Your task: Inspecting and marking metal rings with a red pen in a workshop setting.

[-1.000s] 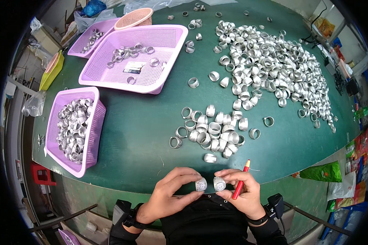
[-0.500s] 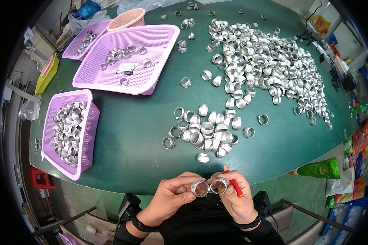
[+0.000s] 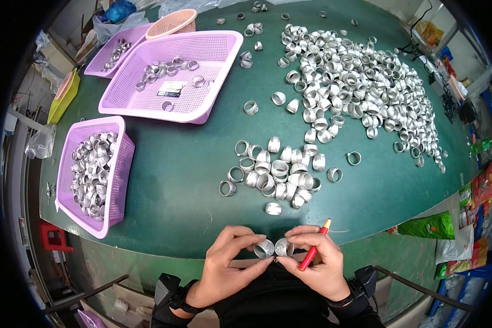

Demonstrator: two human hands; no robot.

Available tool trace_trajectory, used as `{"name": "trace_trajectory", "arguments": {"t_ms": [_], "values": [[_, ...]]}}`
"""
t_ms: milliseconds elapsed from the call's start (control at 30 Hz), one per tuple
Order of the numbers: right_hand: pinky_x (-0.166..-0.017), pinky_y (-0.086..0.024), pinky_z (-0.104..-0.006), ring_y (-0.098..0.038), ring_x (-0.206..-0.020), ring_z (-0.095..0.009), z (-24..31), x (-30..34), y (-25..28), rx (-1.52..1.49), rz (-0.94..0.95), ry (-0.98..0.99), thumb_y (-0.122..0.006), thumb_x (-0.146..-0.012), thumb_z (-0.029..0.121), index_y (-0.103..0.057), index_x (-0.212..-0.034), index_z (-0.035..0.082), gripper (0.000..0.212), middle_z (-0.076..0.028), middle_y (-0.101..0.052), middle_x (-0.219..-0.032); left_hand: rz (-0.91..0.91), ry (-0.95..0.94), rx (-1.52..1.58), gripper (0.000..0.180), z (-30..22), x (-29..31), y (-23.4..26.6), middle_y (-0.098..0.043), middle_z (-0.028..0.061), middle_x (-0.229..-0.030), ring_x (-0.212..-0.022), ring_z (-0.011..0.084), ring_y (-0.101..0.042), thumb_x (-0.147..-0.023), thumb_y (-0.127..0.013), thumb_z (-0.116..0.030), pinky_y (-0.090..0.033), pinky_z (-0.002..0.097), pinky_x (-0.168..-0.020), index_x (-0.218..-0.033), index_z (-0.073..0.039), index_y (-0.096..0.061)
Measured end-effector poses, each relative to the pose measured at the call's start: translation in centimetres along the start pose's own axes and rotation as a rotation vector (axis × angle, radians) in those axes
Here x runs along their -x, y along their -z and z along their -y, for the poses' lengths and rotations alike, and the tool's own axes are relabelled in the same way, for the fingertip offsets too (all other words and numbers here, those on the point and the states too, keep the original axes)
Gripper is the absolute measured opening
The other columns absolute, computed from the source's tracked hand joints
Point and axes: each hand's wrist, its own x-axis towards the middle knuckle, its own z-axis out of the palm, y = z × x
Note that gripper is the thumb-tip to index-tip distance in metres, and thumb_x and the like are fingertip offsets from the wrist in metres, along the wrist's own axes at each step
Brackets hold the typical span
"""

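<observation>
My left hand (image 3: 229, 263) pinches a silver metal ring (image 3: 263, 249) between thumb and fingers, just past the table's front edge. Close beside it, my right hand (image 3: 318, 262) grips a second silver ring (image 3: 283, 247) by its fingertips. A red pencil-like marker (image 3: 315, 246) with a yellowish tip is also tucked in the right hand, its tip pointing up and away. The two rings nearly touch. Beyond my hands, a small group of similar rings (image 3: 280, 168) lies loose on the green table (image 3: 169, 180).
A large heap of rings (image 3: 361, 82) covers the far right. At left stand a purple basket full of rings (image 3: 127, 158), a bigger purple basket (image 3: 224, 60) with a few rings and a card, and another purple basket (image 3: 95, 66). A pink basket (image 3: 172, 24) sits behind.
Both hands have turned the rings, so their outer sides now face differently. The red marker has swung from tip up-left to tip up-right in the right hand. The view shifted slightly.
</observation>
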Motion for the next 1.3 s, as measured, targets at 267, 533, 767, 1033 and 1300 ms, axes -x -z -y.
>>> {"name": "trace_trajectory", "arguments": {"t_ms": [267, 533, 767, 1033, 1300], "values": [[-0.056, -0.047, -0.0256, -0.056, -0.068, -0.019, 0.6, -0.2, 0.6, 0.287, 0.042, 0.093, -0.072, -0.059, 0.007, -0.053, -0.086, 0.001, 0.034, -0.013, -0.054, -0.084, 0.075, -0.009, -0.17, 0.032, 0.0, 0.0, 0.5, -0.049, 0.0075, -0.081, -0.065, 0.0137, -0.049, -0.057, -0.073, -0.008, -0.042, 0.0237, -0.052, -0.085, -0.002, -0.058], [-0.055, -0.047, -0.0259, -0.056, -0.067, -0.019, 0.5, -0.3, 0.6, 0.238, 0.054, 0.174, -0.074, -0.056, 0.011, -0.053, -0.086, 0.001, 0.038, -0.011, -0.055, -0.084, 0.316, 0.469, 0.868, 0.039, 0.9, 0.3, 0.4, -0.047, 0.0084, -0.095, -0.076, 0.0141, -0.05, -0.069, -0.063, -0.003, -0.043, 0.0248, -0.061, -0.102, -0.004, -0.042], [-0.069, -0.041, -0.0322, -0.054, -0.075, -0.023, 0.2, -1.6, 0.1, 0.217, 0.016, 0.263, -0.072, -0.056, 0.004, -0.05, -0.082, 0.005, 0.033, -0.009, -0.059, -0.082, 0.471, 0.943, 1.123, 0.015, -0.3, 0.6, 0.7, -0.052, 0.0041, -0.072, -0.053, 0.0065, -0.045, -0.082, -0.051, -0.019, -0.03, 0.0161, -0.039, -0.084, -0.004, -0.052], [-0.068, -0.039, -0.0324, -0.046, -0.079, -0.027, -1.9, -3.2, -0.8, 0.666, 0.071, 0.275, -0.056, -0.061, -0.004, -0.053, -0.084, 0.006, 0.025, -0.005, -0.055, -0.088, -0.052, 0.166, 0.14, 0.023, -3.2, -9.5, 8.2, -0.054, 0.0055, -0.085, -0.071, 0.0094, -0.05, -0.075, -0.057, -0.009, -0.039, 0.0199, -0.06, -0.095, -0.003, -0.049], [-0.068, -0.04, -0.0318, -0.046, -0.077, -0.025, -2.8, -1.6, 0.9, 0.553, 0.182, 0.291, -0.057, -0.057, -0.005, -0.053, -0.08, 0.005, 0.025, -0.005, -0.055, -0.084, -0.012, -0.151, -0.787, 0.032, -3.3, -10.0, 8.6, -0.051, 0.0137, -0.092, -0.084, 0.0258, -0.051, -0.068, -0.062, -0.012, -0.042, 0.033, -0.07, -0.095, -0.001, -0.05]]}}
